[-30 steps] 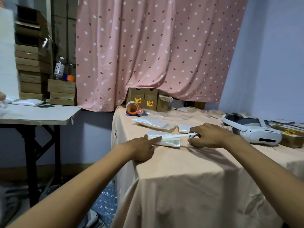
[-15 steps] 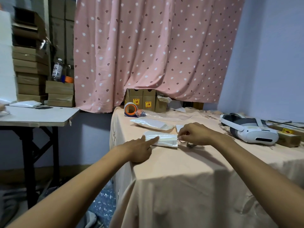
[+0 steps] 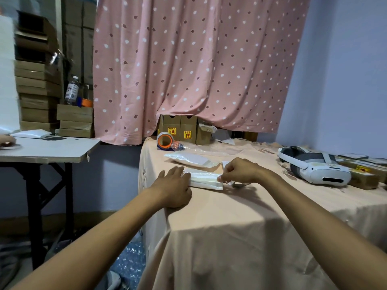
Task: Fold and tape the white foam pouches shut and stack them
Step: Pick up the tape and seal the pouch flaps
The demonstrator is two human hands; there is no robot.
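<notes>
A folded white foam pouch (image 3: 206, 182) lies on the peach-clothed table (image 3: 251, 210), with a pale strip of tape along its top. My left hand (image 3: 173, 185) rests flat on the cloth, its spread fingertips pressing the pouch's left end. My right hand (image 3: 240, 170) pinches the pouch's right end, thumb and fingers closed on the edge. A second pouch in clear plastic (image 3: 192, 159) lies just behind. The tape roll with an orange core (image 3: 165, 141) stands at the table's back left corner.
A white headset (image 3: 314, 166) and flat boxes (image 3: 364, 174) sit to the right. Small cardboard boxes (image 3: 182, 130) stand under the pink curtain. A side table (image 3: 48, 149) on the left holds a white pouch (image 3: 31, 133); another person's hand (image 3: 6, 140) shows at its edge.
My right hand moved left from the table onto the pouch's right end, and the strip it held now lies along the pouch. My left hand went from one pointing finger to a flat press.
</notes>
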